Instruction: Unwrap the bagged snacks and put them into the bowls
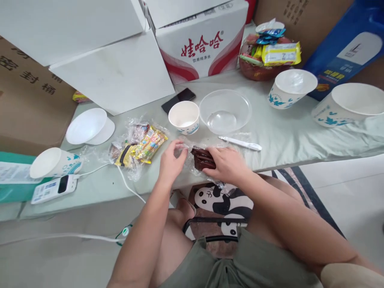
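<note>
My right hand [226, 163] is closed over a small stack of dark brown packets [203, 159], which lies at the front edge of the cloth-covered table. Clear crinkled plastic wrap [189, 166] surrounds the packets and hangs over the edge. My left hand [173, 158] has its fingers curled at the left side of this wrap, thumb and fingertips closing on it. Just behind the hands stand a paper cup [184, 117] and a clear plastic bowl [225, 112]. A white capped pen-like knife [240, 143] lies behind my right hand.
Wrapped snacks [147, 146] lie in clear plastic to the left. A white cable [129, 184] runs from a power bank [54, 189]. Paper cups [292, 88], a basket of snacks [261, 72] and a phone [178, 100] stand or lie farther back. White boxes [112, 72] line the rear.
</note>
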